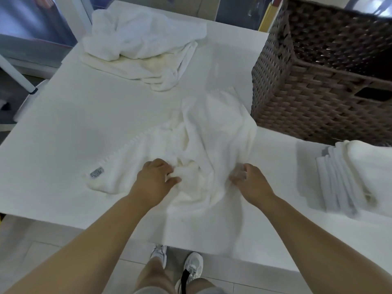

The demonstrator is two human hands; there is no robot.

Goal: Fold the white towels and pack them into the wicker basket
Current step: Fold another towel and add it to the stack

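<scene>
Head view, left hand [153, 179]: fingers pinch a fold of the crumpled white terry towel [191, 149]
Right hand [250, 181]: blurred; cannot tell
Towel: soft, light, limp; better gripped at corners beyond both hands

Both bare forearms reach forward, wrists straight. The left hand [156, 177] curls, fingers and thumb pinching. The right hand [249, 180] is blurred, fingers loosely bent.
</scene>
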